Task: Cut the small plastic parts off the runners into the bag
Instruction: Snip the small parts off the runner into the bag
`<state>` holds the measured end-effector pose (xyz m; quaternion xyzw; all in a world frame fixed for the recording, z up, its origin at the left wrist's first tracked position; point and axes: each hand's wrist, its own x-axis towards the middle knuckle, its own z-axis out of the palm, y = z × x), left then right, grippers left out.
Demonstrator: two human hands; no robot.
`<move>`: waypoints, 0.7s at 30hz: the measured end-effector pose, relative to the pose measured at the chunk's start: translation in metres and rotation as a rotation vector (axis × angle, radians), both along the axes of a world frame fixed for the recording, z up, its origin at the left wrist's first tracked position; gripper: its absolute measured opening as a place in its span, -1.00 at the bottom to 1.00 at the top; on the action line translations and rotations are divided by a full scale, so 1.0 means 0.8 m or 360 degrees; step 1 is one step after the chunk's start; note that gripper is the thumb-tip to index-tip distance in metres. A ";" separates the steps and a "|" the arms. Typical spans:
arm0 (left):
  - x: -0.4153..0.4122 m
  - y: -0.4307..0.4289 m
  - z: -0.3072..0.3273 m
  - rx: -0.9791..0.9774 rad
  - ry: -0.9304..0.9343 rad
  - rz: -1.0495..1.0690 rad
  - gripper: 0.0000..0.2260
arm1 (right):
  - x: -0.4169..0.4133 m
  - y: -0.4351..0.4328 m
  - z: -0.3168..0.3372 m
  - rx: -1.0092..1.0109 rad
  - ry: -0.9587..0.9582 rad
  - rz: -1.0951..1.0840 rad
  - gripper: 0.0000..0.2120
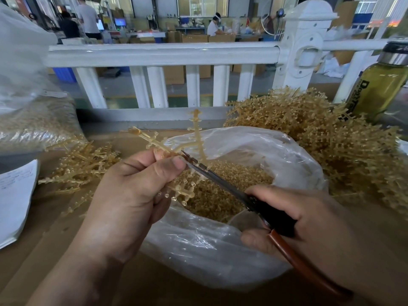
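Runner (194,138) over bag (287,155) rim, scissors (223,180) closing.

Bag (231,239) open at centre of table (154,292), loose parts (220,195) inside. Runner (174,149) over bag's left rim, pinched in left hand (130,186). Cutter (220,182) in right hand (309,219), blades reaching up-left to runner, above parts. Big runner heap (320,140) behind and right of bag; smaller heap (81,168) left of it. Sack (37,122) far left, papers (15,199) in front of sack. Bottle (382,85) far right behind big heap. Fence (165,60) behind table.
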<state>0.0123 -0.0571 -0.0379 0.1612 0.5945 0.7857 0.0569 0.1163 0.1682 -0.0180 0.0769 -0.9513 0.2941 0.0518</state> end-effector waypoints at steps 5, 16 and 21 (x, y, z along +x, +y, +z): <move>-0.001 -0.003 0.000 -0.0024 0.0017 -0.0009 -0.29 | 0.002 0.001 0.001 0.0042 0.0028 0.0006 -0.47; 0.000 -0.003 0.000 -0.0048 0.0047 -0.0015 -0.24 | 0.000 0.004 -0.003 0.0063 0.0089 0.0018 -0.52; 0.001 -0.003 -0.001 -0.0057 0.0034 -0.0004 -0.28 | -0.001 0.005 -0.005 0.0065 0.0116 0.0023 -0.51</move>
